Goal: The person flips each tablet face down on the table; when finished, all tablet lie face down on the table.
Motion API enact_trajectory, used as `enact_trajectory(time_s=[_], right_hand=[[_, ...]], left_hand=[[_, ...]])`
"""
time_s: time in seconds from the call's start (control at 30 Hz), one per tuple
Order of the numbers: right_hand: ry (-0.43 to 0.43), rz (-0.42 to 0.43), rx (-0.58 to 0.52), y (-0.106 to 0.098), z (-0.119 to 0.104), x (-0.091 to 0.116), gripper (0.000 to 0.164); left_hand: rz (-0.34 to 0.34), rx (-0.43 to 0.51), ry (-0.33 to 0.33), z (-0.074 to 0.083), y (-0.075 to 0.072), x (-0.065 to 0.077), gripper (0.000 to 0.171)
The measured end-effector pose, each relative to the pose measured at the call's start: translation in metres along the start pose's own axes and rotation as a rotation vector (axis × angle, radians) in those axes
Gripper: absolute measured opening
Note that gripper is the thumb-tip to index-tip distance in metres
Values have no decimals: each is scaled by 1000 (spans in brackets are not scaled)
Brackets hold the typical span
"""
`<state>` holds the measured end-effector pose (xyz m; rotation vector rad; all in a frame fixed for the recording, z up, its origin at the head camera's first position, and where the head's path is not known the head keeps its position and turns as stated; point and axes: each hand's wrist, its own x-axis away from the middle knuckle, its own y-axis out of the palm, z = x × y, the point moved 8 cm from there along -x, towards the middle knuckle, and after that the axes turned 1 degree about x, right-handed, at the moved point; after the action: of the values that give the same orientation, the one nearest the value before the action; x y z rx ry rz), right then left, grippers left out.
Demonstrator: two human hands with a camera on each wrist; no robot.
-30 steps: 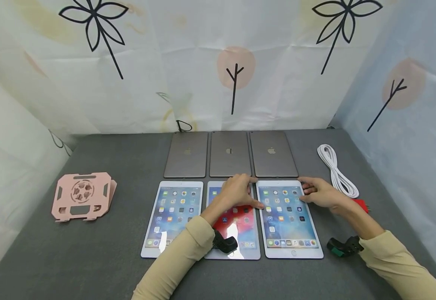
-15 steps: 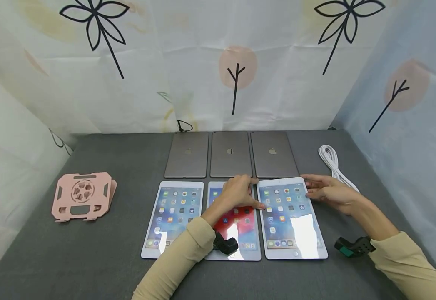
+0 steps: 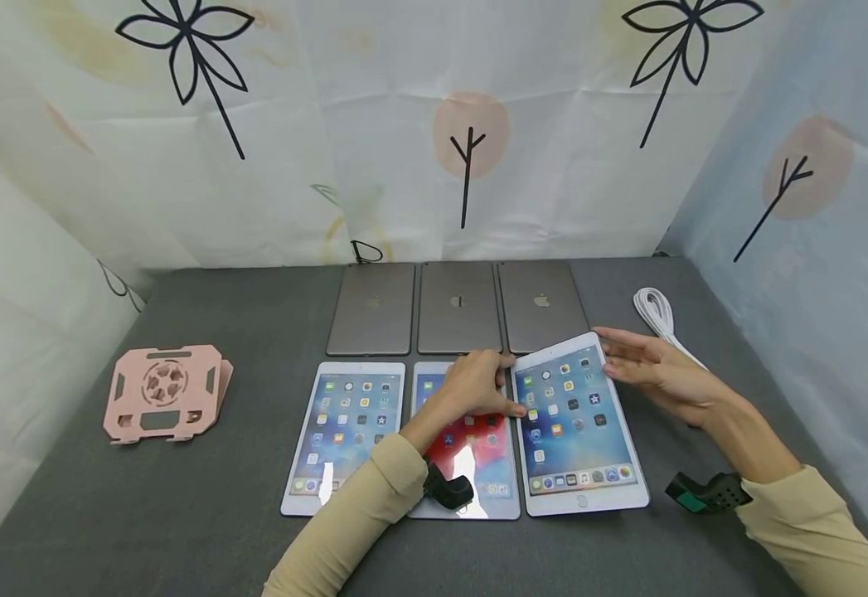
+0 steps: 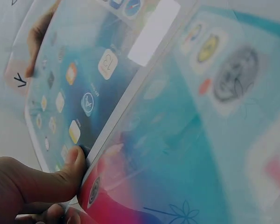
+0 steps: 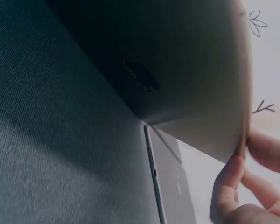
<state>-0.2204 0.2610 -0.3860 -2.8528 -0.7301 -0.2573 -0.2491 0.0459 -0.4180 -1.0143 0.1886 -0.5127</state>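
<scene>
A white-framed tablet [image 3: 575,423], its screen lit with app icons, is tilted up on its right side. My right hand [image 3: 661,373] pinches its upper right edge, thumb on the front and fingers behind; the right wrist view shows the tablet's grey back [image 5: 191,70] raised off the table. My left hand [image 3: 474,385] holds the left edge near the top, its thumb [image 4: 74,161] on the rim. Under the left forearm lies a middle tablet [image 3: 489,464] with a red and blue screen, partly covered. A third lit tablet [image 3: 347,423] lies flat to the left.
Behind the row, three closed grey tablets [image 3: 541,307] lie face down, side by side. A pink slotted stand [image 3: 165,394] sits at the left. A coiled white cable [image 3: 657,313] lies at the right, partly behind the right hand. Printed cloth walls [image 3: 374,124] enclose the grey table [image 3: 202,514].
My right hand has lifted the right side of the right-hand tablet, tilting it toward the left. The left hand has stayed at its left edge. The red plug is now hidden.
</scene>
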Motion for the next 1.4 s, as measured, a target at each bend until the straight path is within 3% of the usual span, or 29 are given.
enact_trajectory(time_s=[0.27,0.77,1.23,1.4], right_hand=[[-102,-13,-23,17,-18,-1,69],[-100,104,138,25,-30,2,66],[-122,148,225,27,-37,5,64],[-145,154,228,30,-40,5,64]], left_hand=[[-2,56,30,6,2,3,80],[0,133,71,15,5,2,83],[-17,92,96,28,12,-3,82],[-22,126,108,33,15,-4,85]])
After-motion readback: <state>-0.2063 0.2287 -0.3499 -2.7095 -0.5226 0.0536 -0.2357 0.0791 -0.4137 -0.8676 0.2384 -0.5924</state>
